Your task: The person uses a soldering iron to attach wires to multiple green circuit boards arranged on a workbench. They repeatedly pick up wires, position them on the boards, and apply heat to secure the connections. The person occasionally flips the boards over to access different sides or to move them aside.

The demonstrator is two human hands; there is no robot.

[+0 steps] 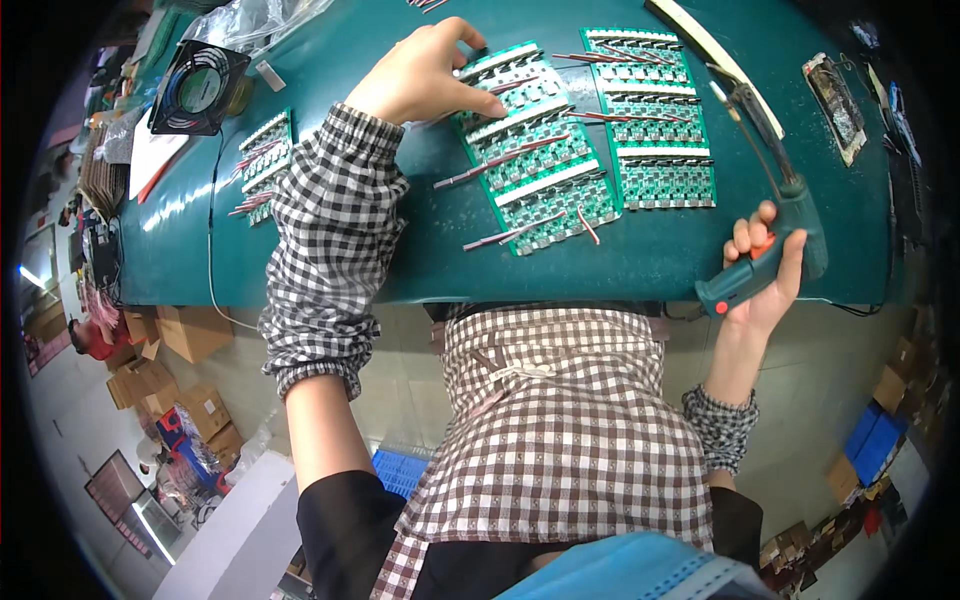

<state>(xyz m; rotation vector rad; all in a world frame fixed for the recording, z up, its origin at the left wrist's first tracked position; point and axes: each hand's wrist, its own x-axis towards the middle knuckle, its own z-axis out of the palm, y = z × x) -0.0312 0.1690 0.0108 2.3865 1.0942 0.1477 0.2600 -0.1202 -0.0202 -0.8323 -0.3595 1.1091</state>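
Note:
My left hand [428, 72] reaches over the upper left corner of a green circuit board panel [545, 152], gripping it with the thumb on its face and a fingertip at its top edge. Rows of small parts, white strips and red, white and dark wires cover this panel, which lies slanted on the bench. Beside it on the right rests a second, straighter panel [665, 182] with similar wires. At the bench's front edge, my right hand [765, 275] is wrapped round the handle of a green soldering gun [798, 225] with an orange trigger; its thin tip points up and away.
The green bench top [400, 265] carries a smaller wired board [265, 160] and a black fan [200, 88] with a cable on the left. A pale strip [700, 40] lies behind the soldering gun. A worn metal tray [833, 105] sits far right. Cardboard boxes [195, 335] stand below.

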